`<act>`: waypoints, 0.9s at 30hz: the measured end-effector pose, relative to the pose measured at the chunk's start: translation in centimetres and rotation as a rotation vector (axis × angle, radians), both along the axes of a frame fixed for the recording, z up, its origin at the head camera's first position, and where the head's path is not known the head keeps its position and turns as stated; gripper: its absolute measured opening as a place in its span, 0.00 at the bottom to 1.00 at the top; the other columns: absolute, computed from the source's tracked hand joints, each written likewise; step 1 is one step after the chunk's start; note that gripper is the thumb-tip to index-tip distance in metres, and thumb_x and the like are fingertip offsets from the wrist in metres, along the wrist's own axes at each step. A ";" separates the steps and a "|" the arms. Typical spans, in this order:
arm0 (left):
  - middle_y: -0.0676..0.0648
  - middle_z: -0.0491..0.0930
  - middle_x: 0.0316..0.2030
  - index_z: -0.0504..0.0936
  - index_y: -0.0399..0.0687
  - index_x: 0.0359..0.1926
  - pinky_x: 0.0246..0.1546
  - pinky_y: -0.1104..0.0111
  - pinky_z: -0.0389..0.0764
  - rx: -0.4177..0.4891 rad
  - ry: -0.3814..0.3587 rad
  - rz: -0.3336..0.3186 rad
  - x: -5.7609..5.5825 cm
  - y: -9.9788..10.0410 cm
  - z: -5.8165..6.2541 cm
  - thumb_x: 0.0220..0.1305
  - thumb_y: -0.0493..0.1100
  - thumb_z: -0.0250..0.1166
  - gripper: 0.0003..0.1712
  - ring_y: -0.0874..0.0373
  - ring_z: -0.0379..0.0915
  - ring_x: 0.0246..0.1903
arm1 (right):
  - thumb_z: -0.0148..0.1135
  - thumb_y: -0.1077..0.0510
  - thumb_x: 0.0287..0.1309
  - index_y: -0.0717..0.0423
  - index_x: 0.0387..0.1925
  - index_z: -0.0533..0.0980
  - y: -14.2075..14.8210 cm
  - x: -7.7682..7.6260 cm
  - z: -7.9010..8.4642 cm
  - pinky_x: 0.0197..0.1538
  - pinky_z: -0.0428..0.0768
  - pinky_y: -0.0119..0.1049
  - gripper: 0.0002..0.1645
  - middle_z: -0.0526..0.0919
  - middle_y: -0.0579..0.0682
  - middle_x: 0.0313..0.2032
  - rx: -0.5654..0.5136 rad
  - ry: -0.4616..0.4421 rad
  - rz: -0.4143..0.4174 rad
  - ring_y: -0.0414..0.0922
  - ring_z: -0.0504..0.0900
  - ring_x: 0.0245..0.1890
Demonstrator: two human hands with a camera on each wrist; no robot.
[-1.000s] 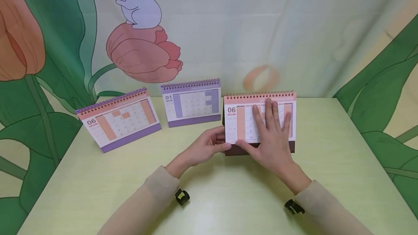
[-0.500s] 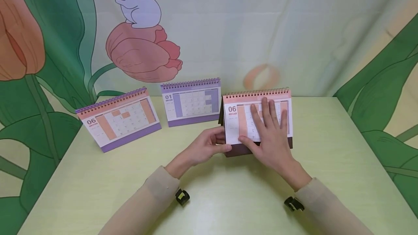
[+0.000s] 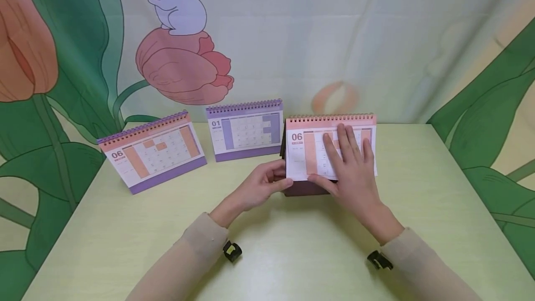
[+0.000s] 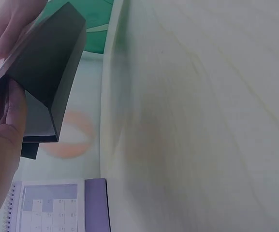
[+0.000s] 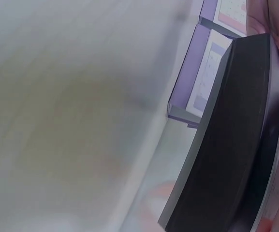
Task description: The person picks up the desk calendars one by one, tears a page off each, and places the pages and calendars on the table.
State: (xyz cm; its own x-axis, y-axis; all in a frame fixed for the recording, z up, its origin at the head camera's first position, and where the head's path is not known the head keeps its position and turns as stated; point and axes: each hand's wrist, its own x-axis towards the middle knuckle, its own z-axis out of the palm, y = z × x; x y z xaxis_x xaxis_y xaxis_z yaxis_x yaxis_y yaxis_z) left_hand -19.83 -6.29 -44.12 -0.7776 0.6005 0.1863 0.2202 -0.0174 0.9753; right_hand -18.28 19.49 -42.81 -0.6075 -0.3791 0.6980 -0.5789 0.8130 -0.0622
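**Dark-based calendar (image 3: 306, 154) held at its left corner, braced flat at the front**

A pale curtain (image 3: 292, 36) printed with flowers and leaves fills the far side. In front of it spreads the light green surface (image 3: 267, 264), with a beige left sleeve (image 3: 179, 259) and right sleeve (image 3: 430, 268) reaching in from the near edge.

The dark-based calendar stands right of centre, its pink page, marked 06, facing near. Both wrist views show its dark underside, so it seems raised off the surface. The left calendar (image 3: 169, 164) stands at an angle, well apart from it; the middle calendar (image 3: 246, 129) stands just beside it, slightly farther back.

The right hand (image 3: 355, 178) lies with fingers spread across the page. The left hand (image 3: 261, 185) pinches the lower left corner, thumb in front and fingers tucked behind.

Smaller are the left black clip (image 3: 231, 251) and right black clip (image 3: 380, 260) near the wrists, then the rings (image 3: 330, 117) along the top.

The main weakness, I judge, is the one-sided pinch: only the left corner is gripped, so the right end could sag or twist if the flat palm eases off. Too hard a push could crease the page or fold the base. A swing to the left could knock the middle calendar.
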 end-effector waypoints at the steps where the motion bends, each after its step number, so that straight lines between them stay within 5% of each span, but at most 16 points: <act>1: 0.38 0.84 0.52 0.76 0.32 0.64 0.50 0.60 0.83 0.002 -0.002 0.006 0.0 -0.1 0.0 0.72 0.30 0.62 0.21 0.51 0.82 0.50 | 0.42 0.19 0.66 0.53 0.78 0.60 0.1 0.0 0.1 0.73 0.45 0.68 0.55 0.52 0.62 0.78 0.003 0.031 0.011 0.58 0.50 0.78; 9: 0.37 0.83 0.52 0.75 0.31 0.64 0.50 0.60 0.83 0.001 -0.019 0.033 -0.1 -0.7 0.2 0.72 0.30 0.62 0.21 0.51 0.81 0.50 | 0.47 0.26 0.70 0.56 0.73 0.68 0.3 -0.4 0.6 0.68 0.56 0.69 0.47 0.64 0.63 0.74 0.031 0.185 0.085 0.61 0.62 0.73; 21: 0.36 0.83 0.53 0.74 0.32 0.66 0.49 0.61 0.83 -0.024 -0.032 0.079 -0.2 -1.3 0.0 0.73 0.31 0.62 0.22 0.50 0.82 0.50 | 0.51 0.44 0.78 0.54 0.67 0.75 0.3 0.0 1.4 0.68 0.59 0.72 0.27 0.71 0.64 0.69 0.029 0.198 0.234 0.66 0.68 0.69; 27: 0.36 0.84 0.52 0.75 0.31 0.65 0.49 0.61 0.83 -0.010 -0.033 0.086 -0.1 -1.5 0.2 0.72 0.30 0.62 0.22 0.51 0.82 0.49 | 0.48 0.49 0.81 0.56 0.66 0.76 0.6 -0.1 1.7 0.68 0.56 0.74 0.24 0.70 0.63 0.70 0.058 0.187 0.328 0.63 0.67 0.70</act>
